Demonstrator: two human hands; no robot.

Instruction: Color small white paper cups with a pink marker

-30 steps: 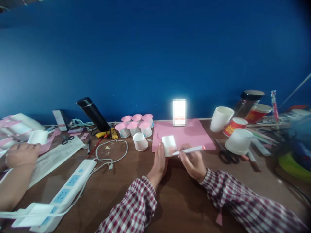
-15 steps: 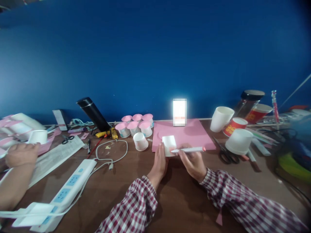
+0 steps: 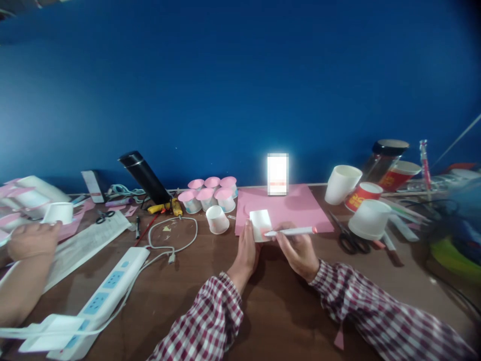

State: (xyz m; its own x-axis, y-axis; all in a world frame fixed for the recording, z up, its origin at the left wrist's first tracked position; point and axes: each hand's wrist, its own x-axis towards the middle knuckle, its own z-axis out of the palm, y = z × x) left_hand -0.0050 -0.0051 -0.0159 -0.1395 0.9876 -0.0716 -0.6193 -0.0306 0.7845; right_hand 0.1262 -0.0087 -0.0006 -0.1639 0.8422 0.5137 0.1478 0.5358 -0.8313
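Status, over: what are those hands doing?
Left hand: holding white item, likely a cup. Right hand: gripping pen, tip at it. Another cup nearby, left, out of the pen's way.

marker [image 3: 298,231] right of held cup [image 3: 260,222], six grouped cups [image 3: 206,201] left

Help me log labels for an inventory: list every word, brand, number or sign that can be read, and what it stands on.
None can be read.
Front red cup: yellow markings, too blurred.
White box: reddish marking, too small.
Paper strip: faint marks, too blurred.
Bright panel: pixelated.
Marker: no legible text.
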